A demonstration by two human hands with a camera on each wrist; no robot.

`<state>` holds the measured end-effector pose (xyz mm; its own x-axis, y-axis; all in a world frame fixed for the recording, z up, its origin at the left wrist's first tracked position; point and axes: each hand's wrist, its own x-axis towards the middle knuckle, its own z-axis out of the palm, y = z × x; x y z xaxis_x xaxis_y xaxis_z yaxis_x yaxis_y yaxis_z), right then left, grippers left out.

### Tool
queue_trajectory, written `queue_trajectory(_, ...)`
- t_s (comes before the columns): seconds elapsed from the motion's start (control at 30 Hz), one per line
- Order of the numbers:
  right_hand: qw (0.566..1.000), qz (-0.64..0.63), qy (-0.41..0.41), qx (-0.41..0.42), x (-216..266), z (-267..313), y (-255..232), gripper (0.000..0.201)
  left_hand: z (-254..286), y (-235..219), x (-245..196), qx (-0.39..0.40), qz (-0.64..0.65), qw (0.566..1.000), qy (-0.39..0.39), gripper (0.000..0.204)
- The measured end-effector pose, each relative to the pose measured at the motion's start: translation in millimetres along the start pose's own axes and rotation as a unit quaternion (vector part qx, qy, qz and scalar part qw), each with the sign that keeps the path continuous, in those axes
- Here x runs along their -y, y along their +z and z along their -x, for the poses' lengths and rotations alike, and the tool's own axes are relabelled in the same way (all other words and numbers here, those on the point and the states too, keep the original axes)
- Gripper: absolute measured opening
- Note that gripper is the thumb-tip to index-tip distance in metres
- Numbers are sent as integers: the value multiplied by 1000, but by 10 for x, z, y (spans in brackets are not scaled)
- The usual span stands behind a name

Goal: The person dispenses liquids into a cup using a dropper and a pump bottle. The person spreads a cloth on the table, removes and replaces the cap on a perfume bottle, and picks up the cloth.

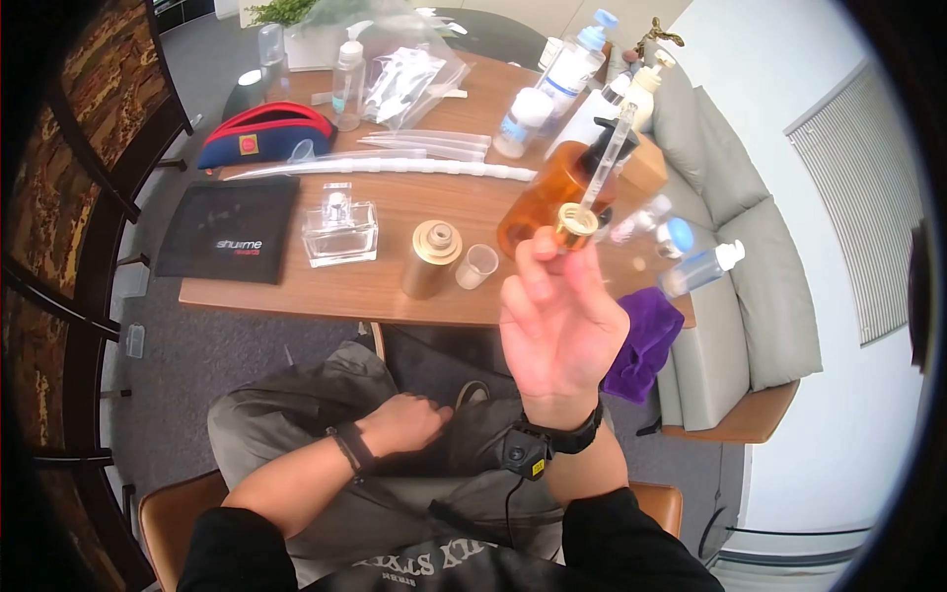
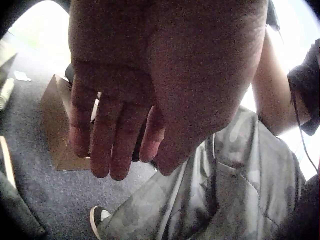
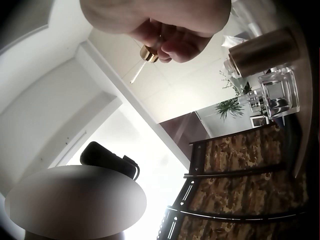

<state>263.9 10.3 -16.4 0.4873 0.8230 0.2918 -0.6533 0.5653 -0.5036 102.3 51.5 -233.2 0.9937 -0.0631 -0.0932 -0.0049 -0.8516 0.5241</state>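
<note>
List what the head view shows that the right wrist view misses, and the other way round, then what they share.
Only the head view shows the left hand over the lap, the amber bottle, the purple cloth and the grey sofa.

Only the right wrist view shows the pale ceiling and a black device beside a blurred patch.

Both show the right hand pinching the gold-collared dropper, plus the clear glass bottle, the gold-brown bottle and the patterned screen.

Looks like lounge or home sitting room: grey cushioned sofa (image 1: 705, 335), wooden table (image 1: 385, 212), patterned folding screen (image 3: 240, 175), window blind (image 1: 853, 197), potted plant (image 1: 281, 14).
</note>
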Motion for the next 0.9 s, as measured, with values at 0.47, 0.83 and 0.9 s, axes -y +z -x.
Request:
queue_trajectory(0.47, 998, -41, 36, -38, 10, 9, 60, 23, -3, 14, 9, 4, -8, 1000, 6, 33)
queue_trajectory(0.83, 996, -37, 38, -67, 21, 10, 70, 19, -14, 55, 21, 4, -8, 1000, 1, 33)
queue_trajectory(0.9, 996, -36, 39, -70, 24, 13, 72, 19, -14, 37, 11, 10, -10, 1000, -2, 33)
